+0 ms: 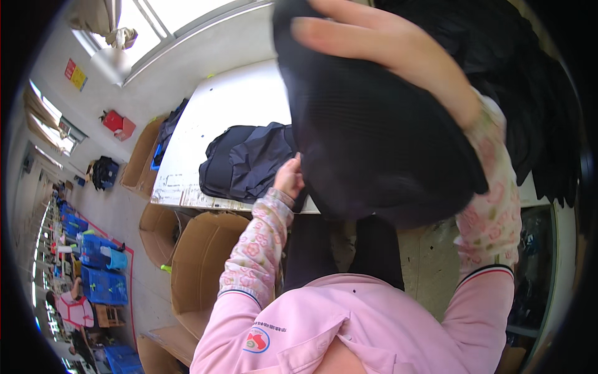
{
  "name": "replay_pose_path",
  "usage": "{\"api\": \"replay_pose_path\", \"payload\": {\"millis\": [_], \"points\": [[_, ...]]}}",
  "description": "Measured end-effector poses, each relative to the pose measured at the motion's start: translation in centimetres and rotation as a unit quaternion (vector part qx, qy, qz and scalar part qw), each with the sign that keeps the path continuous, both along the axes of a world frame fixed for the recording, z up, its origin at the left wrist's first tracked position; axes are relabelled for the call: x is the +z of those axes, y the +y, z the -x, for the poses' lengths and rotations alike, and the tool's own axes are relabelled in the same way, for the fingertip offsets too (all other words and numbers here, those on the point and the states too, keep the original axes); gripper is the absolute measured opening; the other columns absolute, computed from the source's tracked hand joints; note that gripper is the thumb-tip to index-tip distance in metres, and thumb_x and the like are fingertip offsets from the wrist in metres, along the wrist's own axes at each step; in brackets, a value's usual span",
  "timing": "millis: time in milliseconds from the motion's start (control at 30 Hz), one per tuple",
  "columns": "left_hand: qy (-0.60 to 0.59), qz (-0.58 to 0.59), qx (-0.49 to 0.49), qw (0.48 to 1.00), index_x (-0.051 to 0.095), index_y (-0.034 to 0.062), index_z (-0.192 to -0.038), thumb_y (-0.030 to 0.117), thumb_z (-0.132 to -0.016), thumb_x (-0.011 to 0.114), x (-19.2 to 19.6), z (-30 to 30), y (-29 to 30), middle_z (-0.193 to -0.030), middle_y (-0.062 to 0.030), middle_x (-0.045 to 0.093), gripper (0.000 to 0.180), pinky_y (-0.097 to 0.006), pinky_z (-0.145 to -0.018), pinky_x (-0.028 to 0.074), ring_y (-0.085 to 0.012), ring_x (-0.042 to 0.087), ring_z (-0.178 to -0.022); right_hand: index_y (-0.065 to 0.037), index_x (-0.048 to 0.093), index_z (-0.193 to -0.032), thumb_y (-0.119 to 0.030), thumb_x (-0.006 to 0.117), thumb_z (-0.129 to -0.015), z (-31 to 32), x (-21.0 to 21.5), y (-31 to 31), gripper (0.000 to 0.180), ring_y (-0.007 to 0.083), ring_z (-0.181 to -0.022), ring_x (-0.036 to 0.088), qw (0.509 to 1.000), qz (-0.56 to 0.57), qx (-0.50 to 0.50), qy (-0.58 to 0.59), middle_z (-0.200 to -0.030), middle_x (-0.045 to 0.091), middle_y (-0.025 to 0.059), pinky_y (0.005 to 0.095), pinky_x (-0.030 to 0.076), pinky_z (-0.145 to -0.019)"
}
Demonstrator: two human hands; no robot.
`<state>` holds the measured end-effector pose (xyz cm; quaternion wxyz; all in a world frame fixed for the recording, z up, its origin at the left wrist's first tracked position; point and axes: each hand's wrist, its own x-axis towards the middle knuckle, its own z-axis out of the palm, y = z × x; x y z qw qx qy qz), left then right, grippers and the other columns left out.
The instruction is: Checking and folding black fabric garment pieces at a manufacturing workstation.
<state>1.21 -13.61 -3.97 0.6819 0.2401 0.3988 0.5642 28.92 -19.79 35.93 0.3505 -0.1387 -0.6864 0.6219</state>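
Note:
A large black fabric panel (380, 137) with a rounded lower edge is held up in front of me, blurred by motion. My right hand (380, 37) grips its upper part, with the fingers across the near face and the thumb hidden. My left hand (290, 177) is closed at the panel's left edge, low over the table's front edge; its fingertips are partly hidden. Just left of the panel, a stack of folded black fabric pieces (249, 162) lies on the white table (199, 137).
A big heap of black fabric (536, 93) covers the table's right side and hangs over its edge. Open cardboard boxes (205, 268) stand on the floor at the left. Farther left are blue crates (103, 287) and a person in pink (75, 305). A window (149, 25) is behind the table.

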Motion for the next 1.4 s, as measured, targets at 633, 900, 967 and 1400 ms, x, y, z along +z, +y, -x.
{"api": "replay_pose_path", "payload": {"millis": [633,900,967,1400], "points": [[-0.04,-0.025,-0.103,0.994,0.06,0.0021,-0.114,0.026,-0.097,0.054,1.7,3.1,-2.2,-0.101,-0.0129,0.068,0.03,-0.035,-0.075,0.054,-0.0213,0.066,-0.083,0.011,0.051,-0.111,-0.013,0.077,-0.078,13.0,2.1,1.5,0.048,0.0207,-0.067,0.066,0.98,0.065,-0.046,0.181,-0.083,0.063,0.0126,0.0327,0.056,-0.056],[0.195,-0.076,0.038,0.977,0.059,-0.0026,-0.112,0.018,-0.092,0.064,9.2,11.8,-1.4,-0.096,-0.0117,0.068,0.029,-0.032,-0.07,0.056,-0.0197,0.067,-0.077,0.011,0.04,-0.131,-0.012,0.075,-0.079,5.4,-4.1,6.2,0.067,0.0206,-0.083,0.069,0.981,-0.058,-0.153,0.103,-0.095,0.068,0.0143,0.0294,0.054,-0.066],[0.28,0.014,0.128,0.951,0.058,-0.0025,-0.116,0.013,-0.088,0.067,13.9,17.8,-1.1,-0.096,-0.013,0.068,0.033,-0.031,-0.069,0.056,-0.0198,0.068,-0.079,0.007,0.038,-0.132,-0.011,0.074,-0.081,4.3,-8.0,6.0,0.064,0.0196,-0.079,0.068,0.984,-0.027,-0.142,0.103,-0.099,0.068,0.0162,0.0289,0.055,-0.067],[0.759,-0.292,-0.131,0.567,0.046,0.0192,-0.137,0.054,-0.078,0.07,7.3,1.9,0.0,-0.148,-0.0174,0.035,0.073,-0.067,-0.107,0.018,-0.0378,0.024,-0.141,0.004,0.039,-0.117,-0.022,0.077,-0.077,11.8,-41.2,7.8,0.061,0.0281,-0.066,0.068,0.886,0.17,-0.403,-0.15,-0.093,0.064,0.0202,0.0352,0.054,-0.043]]}}
